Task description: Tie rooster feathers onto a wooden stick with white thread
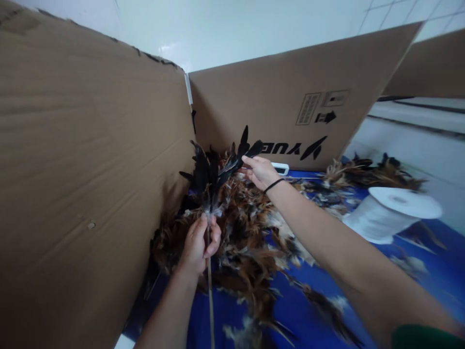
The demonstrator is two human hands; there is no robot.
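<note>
My left hand point(203, 242) is closed around a thin stick point(210, 300) that runs down toward the bottom edge. Black feathers point(205, 172) fan out from the stick's top, with pale fluff at their base just above my fingers. My right hand point(258, 170), with a dark band at the wrist, pinches the feathers on the right side of the fan. A large pile of brown feathers point(250, 266) lies beneath and around both hands on the blue surface point(301, 310).
Cardboard walls stand at the left point(90, 145) and behind point(254, 97). A white spool point(385, 218) is at the right, with more feathers point(374, 172) behind it. A small white device point(280, 168) lies beyond my right wrist.
</note>
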